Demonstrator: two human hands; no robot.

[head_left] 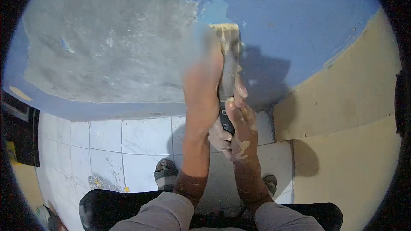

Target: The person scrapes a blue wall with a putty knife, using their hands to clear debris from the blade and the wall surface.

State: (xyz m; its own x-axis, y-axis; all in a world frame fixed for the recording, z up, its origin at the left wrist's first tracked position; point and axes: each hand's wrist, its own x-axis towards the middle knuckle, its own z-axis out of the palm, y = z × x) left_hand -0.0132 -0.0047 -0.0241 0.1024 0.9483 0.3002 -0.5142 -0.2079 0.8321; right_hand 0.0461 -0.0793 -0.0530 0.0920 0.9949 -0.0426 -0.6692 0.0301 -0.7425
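My right hand (242,119) is closed around the dark, riveted handle of a putty knife (230,68), its thumb lying along the handle. Pale putty smears coat the fingers and the wrist. The metal blade points up toward the wall, with cream putty (224,27) along its broad end. My left hand (202,85) reaches up close beside the blade and overlaps its left edge in this view. A blur hides the left fingers, so I cannot tell what they hold.
Ahead stands a blue wall (274,21) with a large rough grey patch (107,47) on the left. A beige surface (342,102) lies to the right. White floor tiles (145,132) spread below, with a sandalled foot (165,173) on them. Dark furniture (21,128) stands far left.
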